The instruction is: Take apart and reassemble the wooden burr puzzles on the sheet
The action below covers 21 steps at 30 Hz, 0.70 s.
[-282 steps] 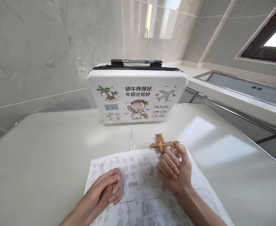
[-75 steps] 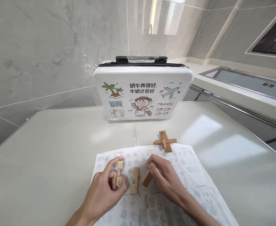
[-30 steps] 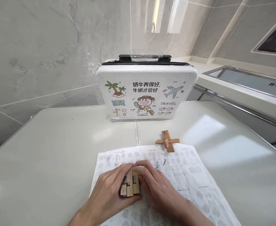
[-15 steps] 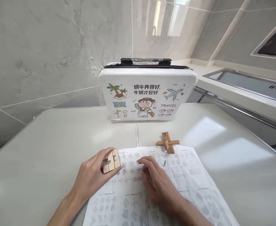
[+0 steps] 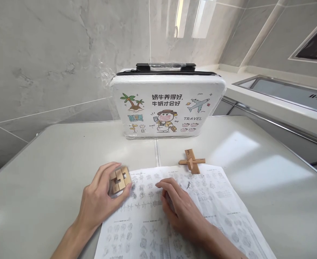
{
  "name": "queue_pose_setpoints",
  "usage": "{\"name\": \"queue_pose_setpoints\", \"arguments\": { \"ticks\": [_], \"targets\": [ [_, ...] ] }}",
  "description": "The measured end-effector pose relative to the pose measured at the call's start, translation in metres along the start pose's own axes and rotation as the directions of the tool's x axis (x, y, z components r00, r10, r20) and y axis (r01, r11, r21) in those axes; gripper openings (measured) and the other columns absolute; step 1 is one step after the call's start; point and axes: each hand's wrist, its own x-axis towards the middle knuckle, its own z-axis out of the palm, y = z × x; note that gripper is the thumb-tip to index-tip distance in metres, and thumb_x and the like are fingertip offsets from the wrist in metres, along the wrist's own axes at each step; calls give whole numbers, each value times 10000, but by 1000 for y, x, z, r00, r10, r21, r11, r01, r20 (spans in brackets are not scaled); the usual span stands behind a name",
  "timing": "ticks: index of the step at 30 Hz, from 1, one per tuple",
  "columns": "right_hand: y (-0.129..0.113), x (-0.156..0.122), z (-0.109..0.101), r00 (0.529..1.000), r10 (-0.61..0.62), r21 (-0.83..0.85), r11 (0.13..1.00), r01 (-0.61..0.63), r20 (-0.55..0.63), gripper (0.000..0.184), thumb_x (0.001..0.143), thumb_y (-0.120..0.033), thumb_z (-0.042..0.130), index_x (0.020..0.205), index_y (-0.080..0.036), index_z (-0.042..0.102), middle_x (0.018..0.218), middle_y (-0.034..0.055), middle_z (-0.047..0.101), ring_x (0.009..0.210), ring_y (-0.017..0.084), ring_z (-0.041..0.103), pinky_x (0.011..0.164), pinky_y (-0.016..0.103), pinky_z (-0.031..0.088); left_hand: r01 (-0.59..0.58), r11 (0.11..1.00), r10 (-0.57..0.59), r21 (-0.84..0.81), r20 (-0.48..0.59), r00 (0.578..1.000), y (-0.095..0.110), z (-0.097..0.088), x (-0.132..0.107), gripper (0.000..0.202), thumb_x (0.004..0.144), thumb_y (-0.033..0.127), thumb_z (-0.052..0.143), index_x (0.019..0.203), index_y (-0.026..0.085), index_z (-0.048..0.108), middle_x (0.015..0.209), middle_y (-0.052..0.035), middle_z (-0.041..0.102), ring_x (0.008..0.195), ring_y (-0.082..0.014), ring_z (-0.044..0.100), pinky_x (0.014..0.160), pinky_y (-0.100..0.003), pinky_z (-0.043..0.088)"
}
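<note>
"Quick one: left hand?"

"Left hand (image 5: 96, 196): fingers pinching wooden blocks (image 5: 121, 183), thumb at the near right, index at the far side. Pieces sit side by side, gaps between. Blocks are over the sheet's far left corner; can't tell if lifted."

"Risk there?"

"Pieces look separate to me. Uneven squeeze, and one probably slides out or they skew."

"Right hand?"

"Right hand (image 5: 181, 205): fingers loosely curled, slight gap to the thumb, nothing seen in them, underside hidden. It's over the printed sheet (image 5: 137, 216); touching or not, can't tell."

"So?"

"If that wrist drags, the paper likely shifts or creases."

"Anything it would take along?"

"Cross-shaped wooden piece (image 5: 190, 163), at the sheet's far edge, partly overlapping it. A tug could turn it, or a careless reach could knock it."

"Farther out?"

"White case (image 5: 166, 104) in loose plastic, standing at the back of the counter (image 5: 74, 154), well apart from both hands. Low risk, unless someone bumps it."
</note>
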Motion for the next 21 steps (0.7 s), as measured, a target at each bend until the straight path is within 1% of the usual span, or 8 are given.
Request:
{"name": "queue_pose_setpoints", "arguments": {
  "ticks": [1,3,6,9,11,14,17,21],
  "targets": [
    [0,0,0,1000,2,0,1000,-2,1,369,1036,-71,415,1359,-239,478,1220,120,628,982,250,693,807,429,635,-36,999,35,-36,-18,999,3,0,-1,338,984,365,663,1279,220,587,1189,-87,701,697,-139,668,490,-224,461],
    [1,-1,1,1000,5,-1,1000,-5,-1,363,1035,-69,415,1347,-239,492,1213,115,631,977,250,690,808,433,631,-133,984,133,-119,-14,991,11,1,-5,215,1022,265,610,1230,217,581,1017,-40,695,557,-91,548,464,-212,412],
    [3,0,3,1000,0,2,1000,0,-3,365,1030,-60,423,1332,-244,512,1211,110,637,1004,255,685,834,442,625,-274,938,289,-212,43,956,22,5,-12,102,1035,180,559,1130,218,555,773,45,629,478,-84,451,470,-221,384],
    [3,1,3,1000,-10,-4,1000,10,-6,364,1029,-56,427,1324,-247,525,1201,109,647,1016,259,683,855,449,619,-284,913,341,-293,166,925,29,11,-20,65,1047,163,503,1053,226,521,588,109,457,428,-94,408,458,-227,359],
    [3,1,4,1000,-20,-15,1000,20,-11,353,1027,-56,424,1307,-239,537,1179,111,656,994,257,685,844,443,619,-281,909,364,-308,255,896,31,15,-24,103,1053,141,450,1073,226,503,563,119,418,413,-102,401,459,-233,355],
    [2,1,3,999,-30,-21,999,29,-14,333,1024,-55,425,1275,-230,553,1155,111,665,975,255,687,832,434,619,-294,911,384,-290,336,860,34,19,-27,154,1048,116,397,1123,224,478,568,116,449,416,-117,433,468,-249,356],
    [2,2,3,999,-37,-35,999,37,-15,319,1021,-54,427,1248,-229,568,1138,106,670,968,251,691,828,428,620,-272,920,366,-281,372,853,35,20,-28,185,1045,117,386,1177,218,469,563,116,474,418,-128,471,477,-253,360],
    [2,2,3,999,-48,-50,998,47,-19,310,1016,-52,433,1226,-229,576,1127,103,672,953,245,691,817,417,618,-253,923,354,-291,382,854,36,20,-27,213,1038,118,402,1205,221,485,553,115,501,420,-131,504,486,-250,354]
  ]
}}
